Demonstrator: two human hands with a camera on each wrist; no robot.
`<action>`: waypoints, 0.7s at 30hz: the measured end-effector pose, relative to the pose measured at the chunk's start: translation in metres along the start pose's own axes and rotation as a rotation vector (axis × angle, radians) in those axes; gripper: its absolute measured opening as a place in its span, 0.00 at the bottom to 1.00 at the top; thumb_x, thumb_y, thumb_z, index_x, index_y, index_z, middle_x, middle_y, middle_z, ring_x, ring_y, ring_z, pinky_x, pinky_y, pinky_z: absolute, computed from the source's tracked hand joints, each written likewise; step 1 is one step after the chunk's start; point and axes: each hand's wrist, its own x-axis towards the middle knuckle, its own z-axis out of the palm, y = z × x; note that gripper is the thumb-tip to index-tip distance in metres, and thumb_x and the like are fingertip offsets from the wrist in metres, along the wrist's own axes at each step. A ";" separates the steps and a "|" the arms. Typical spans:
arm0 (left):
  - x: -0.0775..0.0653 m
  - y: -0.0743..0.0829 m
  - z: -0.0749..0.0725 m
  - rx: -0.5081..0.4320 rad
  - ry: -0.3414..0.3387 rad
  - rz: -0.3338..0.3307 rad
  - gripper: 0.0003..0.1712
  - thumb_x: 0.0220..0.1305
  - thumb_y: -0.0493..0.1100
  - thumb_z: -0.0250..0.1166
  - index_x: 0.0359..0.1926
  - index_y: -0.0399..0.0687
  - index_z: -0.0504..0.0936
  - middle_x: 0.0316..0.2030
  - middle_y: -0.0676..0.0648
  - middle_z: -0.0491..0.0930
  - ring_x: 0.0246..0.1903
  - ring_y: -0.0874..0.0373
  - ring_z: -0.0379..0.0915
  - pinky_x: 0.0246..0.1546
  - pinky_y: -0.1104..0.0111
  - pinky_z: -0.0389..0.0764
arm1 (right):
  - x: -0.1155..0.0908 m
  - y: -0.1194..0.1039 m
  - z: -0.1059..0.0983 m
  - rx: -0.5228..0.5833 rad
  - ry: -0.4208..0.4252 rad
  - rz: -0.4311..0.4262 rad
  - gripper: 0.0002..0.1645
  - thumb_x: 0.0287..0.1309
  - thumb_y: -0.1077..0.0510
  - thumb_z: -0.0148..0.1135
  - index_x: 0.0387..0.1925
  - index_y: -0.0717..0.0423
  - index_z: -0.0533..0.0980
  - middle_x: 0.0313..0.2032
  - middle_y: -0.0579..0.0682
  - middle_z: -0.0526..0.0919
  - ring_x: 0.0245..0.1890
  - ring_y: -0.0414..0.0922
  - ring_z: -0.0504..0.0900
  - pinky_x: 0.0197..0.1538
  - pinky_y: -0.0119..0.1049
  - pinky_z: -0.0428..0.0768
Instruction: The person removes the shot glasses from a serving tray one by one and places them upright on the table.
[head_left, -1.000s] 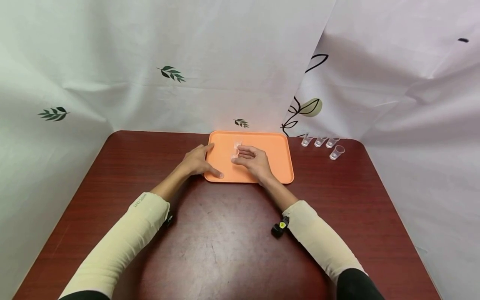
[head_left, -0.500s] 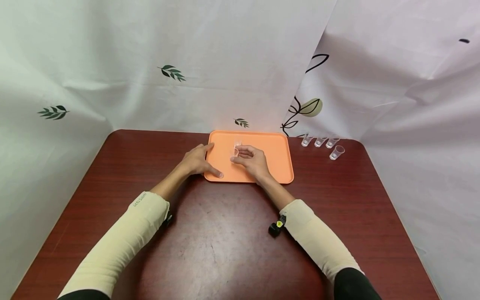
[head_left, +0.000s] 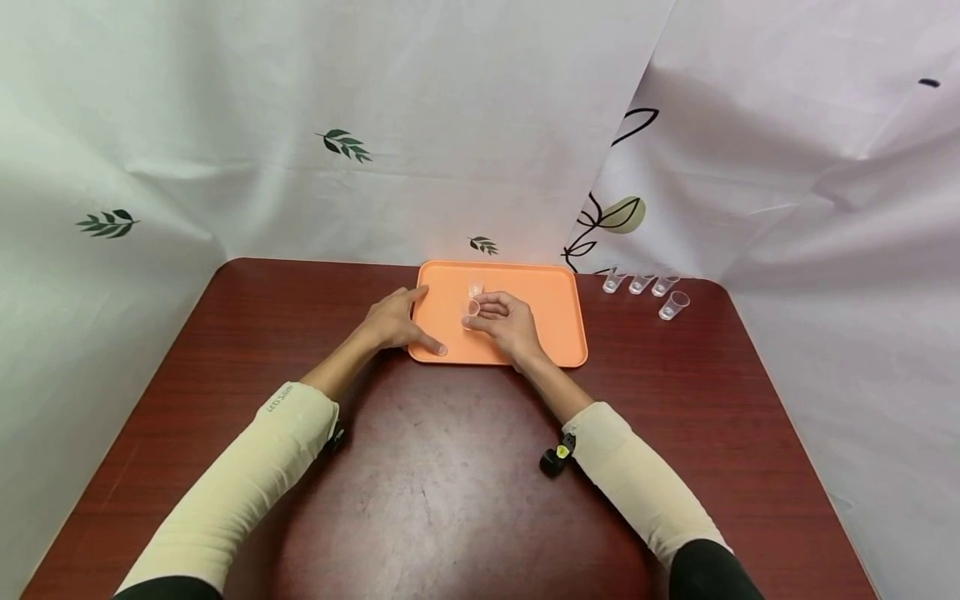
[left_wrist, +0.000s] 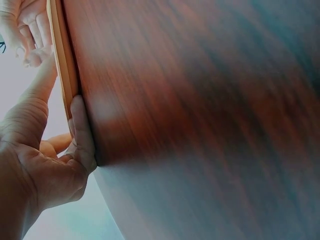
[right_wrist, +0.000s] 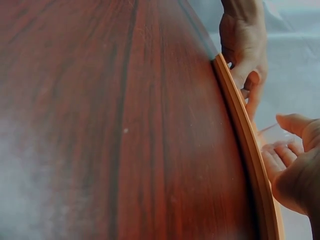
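An orange tray point(head_left: 551, 312) lies toward the back of the table. My left hand point(head_left: 393, 321) holds the tray's left end, its thumb reaching over the front rim and its other fingers at the left rim. In the left wrist view, fingers point(left_wrist: 82, 127) curl against the outside of the rim. Over the tray, my right hand point(head_left: 510, 327) holds a small clear plastic cup point(head_left: 472, 310) between thumb and fingers, its mouth tipped toward the hand. Just behind it, a second clear cup point(head_left: 476, 287) stands on the tray.
Several more clear cups point(head_left: 673, 306) stand at the table's back right, past the tray's right end. Behind the reddish-brown table point(head_left: 420, 467) hangs a white curtain point(head_left: 262, 192) with leaf prints, close to the back edge.
The cup in my right hand has tilted, so its round mouth now shows, and a gap has opened between it and the cup behind. My left hand and the tray have stayed put.
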 end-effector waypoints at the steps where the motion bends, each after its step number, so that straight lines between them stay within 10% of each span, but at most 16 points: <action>1: 0.000 0.000 0.000 0.000 0.000 0.000 0.81 0.45 0.61 0.94 0.92 0.51 0.56 0.84 0.34 0.64 0.82 0.33 0.64 0.82 0.38 0.68 | -0.001 0.000 -0.001 0.006 -0.002 0.000 0.23 0.61 0.67 0.83 0.58 0.63 0.87 0.56 0.63 0.93 0.57 0.50 0.94 0.58 0.30 0.89; 21: -0.002 0.002 0.001 -0.009 -0.006 0.009 0.79 0.48 0.60 0.93 0.93 0.52 0.55 0.85 0.35 0.63 0.82 0.33 0.63 0.82 0.38 0.69 | -0.012 0.001 -0.032 0.046 0.020 0.002 0.24 0.61 0.68 0.82 0.58 0.65 0.86 0.54 0.62 0.94 0.46 0.35 0.93 0.53 0.29 0.91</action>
